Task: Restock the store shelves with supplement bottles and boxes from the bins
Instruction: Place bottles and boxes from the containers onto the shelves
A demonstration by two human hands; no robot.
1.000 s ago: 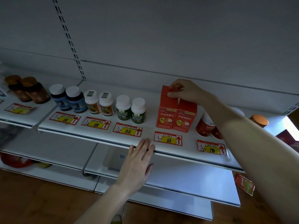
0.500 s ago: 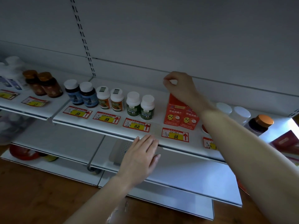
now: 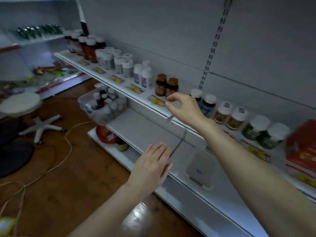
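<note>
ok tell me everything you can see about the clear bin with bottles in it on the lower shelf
The clear bin is a see-through plastic tub with rounded corners. It sits upright at the left end of the lower shelf, just under the stocked upper shelf, and seems to jut past the shelf's front edge. It is packed with upright small bottles, mostly white-capped, some dark; the labels are too blurred to read. Neither hand touches it: the left hand lies flat near the shelf edge further right, and the right hand hovers, pinched, by the upper shelf.

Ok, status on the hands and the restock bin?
Both hands empty: right hand pinched midair, left hand flat. Bin of bottles on lower shelf, untouched. Nothing in the way.
</note>
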